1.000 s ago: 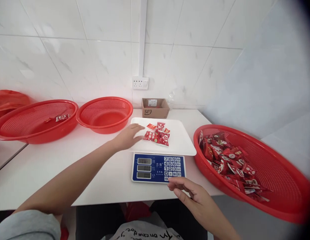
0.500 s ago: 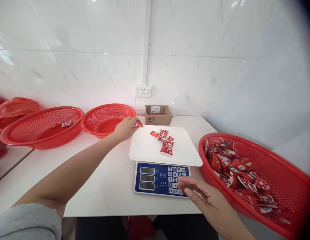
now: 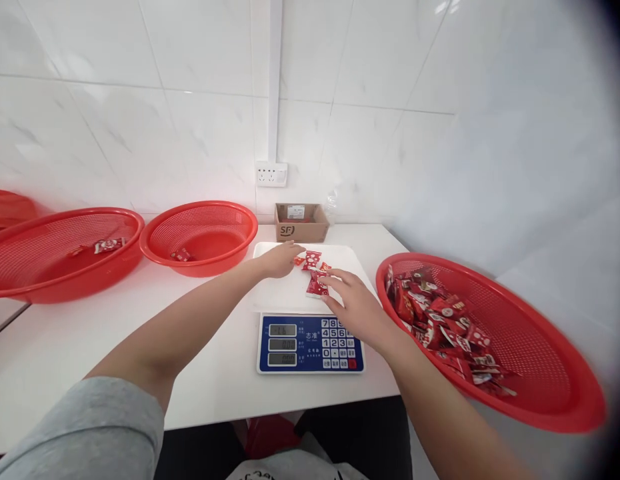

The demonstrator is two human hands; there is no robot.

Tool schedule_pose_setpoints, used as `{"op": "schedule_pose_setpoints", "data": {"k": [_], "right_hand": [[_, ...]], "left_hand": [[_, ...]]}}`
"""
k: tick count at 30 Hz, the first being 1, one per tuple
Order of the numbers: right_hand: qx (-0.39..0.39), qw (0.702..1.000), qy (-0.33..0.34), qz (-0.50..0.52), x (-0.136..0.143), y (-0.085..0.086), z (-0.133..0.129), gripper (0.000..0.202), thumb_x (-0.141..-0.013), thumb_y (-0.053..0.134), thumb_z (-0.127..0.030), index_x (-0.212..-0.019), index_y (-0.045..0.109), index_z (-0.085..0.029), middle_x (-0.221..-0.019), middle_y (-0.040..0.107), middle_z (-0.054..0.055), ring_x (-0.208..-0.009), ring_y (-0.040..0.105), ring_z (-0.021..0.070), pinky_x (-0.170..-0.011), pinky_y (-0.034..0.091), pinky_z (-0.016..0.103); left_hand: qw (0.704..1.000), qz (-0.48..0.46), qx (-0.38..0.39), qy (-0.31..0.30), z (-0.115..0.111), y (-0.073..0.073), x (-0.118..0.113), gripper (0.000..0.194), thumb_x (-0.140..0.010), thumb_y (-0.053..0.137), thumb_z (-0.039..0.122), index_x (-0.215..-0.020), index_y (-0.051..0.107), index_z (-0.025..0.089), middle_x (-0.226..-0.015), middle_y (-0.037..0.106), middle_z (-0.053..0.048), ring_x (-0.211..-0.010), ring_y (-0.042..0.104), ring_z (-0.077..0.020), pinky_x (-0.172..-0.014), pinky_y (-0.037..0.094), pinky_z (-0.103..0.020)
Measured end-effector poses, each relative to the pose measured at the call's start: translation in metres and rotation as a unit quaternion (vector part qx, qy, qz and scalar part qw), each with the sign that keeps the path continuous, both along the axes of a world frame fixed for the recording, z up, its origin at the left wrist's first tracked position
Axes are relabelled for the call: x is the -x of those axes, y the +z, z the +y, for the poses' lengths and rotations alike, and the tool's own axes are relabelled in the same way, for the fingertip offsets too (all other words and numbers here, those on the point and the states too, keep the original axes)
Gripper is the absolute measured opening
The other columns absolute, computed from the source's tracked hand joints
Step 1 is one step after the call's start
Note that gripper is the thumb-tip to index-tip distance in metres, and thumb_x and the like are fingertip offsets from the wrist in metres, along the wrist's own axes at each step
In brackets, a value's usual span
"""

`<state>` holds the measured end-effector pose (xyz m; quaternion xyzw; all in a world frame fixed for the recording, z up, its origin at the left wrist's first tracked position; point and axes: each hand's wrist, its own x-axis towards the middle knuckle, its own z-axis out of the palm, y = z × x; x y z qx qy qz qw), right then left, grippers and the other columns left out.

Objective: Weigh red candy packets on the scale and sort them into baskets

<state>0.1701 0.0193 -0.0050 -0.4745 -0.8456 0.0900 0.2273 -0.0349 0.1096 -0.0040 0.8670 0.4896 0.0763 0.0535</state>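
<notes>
Small red-and-white plastic packets (image 3: 313,260) lay on the white plastic tray (image 3: 277,295); the right hand (image 3: 364,312), parted at them, needed light fingertips, while the left hand's (image 3: 279,260) grip was unclear

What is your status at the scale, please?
Left hand and right hand at red packets; grip unclear. Packets on white tray. Cardboard box behind, not in the way.

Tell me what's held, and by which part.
No firm hold shows. The left hand is at the small orange packet, the right hand at the right side of the lower red packet; whether either grips cannot be told.
</notes>
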Motion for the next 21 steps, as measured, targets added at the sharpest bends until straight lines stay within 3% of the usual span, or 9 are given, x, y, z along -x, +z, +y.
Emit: {"op": "schedule_pose_setpoints", "data": {"k": [3,8,13,17,19,21], "right_hand": [[0.018,0.999,0.003,-0.047,0.009,0.0,0.009,0.036,-0.086,0.049,-0.023,-0.121,0.057,-0.019,-0.133,0.05,0.011,-0.126,0.041,0.0271,-0.103,0.037,0.045],[0.055,0.995,0.008,-0.077,0.014,-0.002,0.015,0.04,-0.086,0.049,-0.022,-0.125,0.055,-0.016,-0.134,0.048,0.013,-0.126,0.04,0.0276,-0.102,0.037,0.042],[0.071,0.995,0.007,-0.074,0.013,-0.006,0.019,0.042,-0.086,0.048,-0.023,-0.127,0.053,-0.016,-0.137,0.045,0.013,-0.128,0.038,0.0271,-0.104,0.035,0.042],[0.077,0.994,0.005,-0.072,0.013,-0.006,0.02,0.041,-0.086,0.047,-0.023,-0.127,0.053,-0.017,-0.137,0.046,0.012,-0.127,0.039,0.027,-0.102,0.037,0.042],[0.076,0.995,0.007,-0.069,0.013,-0.005,0.02,0.038,-0.086,0.048,-0.023,-0.123,0.056,-0.017,-0.137,0.047,0.011,-0.126,0.041,0.0269,-0.1,0.038,0.041],[0.068,0.996,0.014,-0.063,0.013,-0.004,0.021,0.03,-0.086,0.048,-0.022,-0.113,0.061,-0.018,-0.132,0.051,0.01,-0.121,0.046,0.0255,-0.097,0.039,0.039]], "left_hand": [[1.0,0.013,0.01,-0.004,0.002,-0.005,-0.01,0.045,-0.084,0.04,0.011,-0.128,0.047,0.02,-0.123,0.06,-0.007,-0.114,0.054,-0.0206,-0.093,0.042,-0.03],[0.998,0.029,-0.005,0.058,-0.004,-0.007,-0.002,0.041,-0.087,0.038,0.016,-0.126,0.047,0.02,-0.121,0.06,-0.009,-0.109,0.056,-0.0234,-0.085,0.046,-0.033],[0.983,0.05,-0.041,0.169,-0.004,0.014,0.036,0.04,-0.086,0.037,0.011,-0.123,0.046,0.02,-0.121,0.056,-0.012,-0.111,0.053,-0.0253,-0.083,0.047,-0.035],[0.965,0.076,-0.047,0.246,0.002,0.029,0.069,0.036,-0.085,0.04,0.01,-0.12,0.048,0.013,-0.121,0.053,-0.02,-0.117,0.046,-0.0346,-0.087,0.043,-0.048],[0.97,0.086,-0.032,0.226,0.004,0.029,0.069,0.04,-0.084,0.043,0.011,-0.123,0.047,0.012,-0.127,0.049,-0.022,-0.122,0.041,-0.0374,-0.091,0.039,-0.053],[0.984,0.091,-0.013,0.152,0.003,0.023,0.055,0.048,-0.081,0.045,0.008,-0.129,0.044,0.017,-0.14,0.04,-0.017,-0.13,0.033,-0.0337,-0.1,0.032,-0.051]]}}
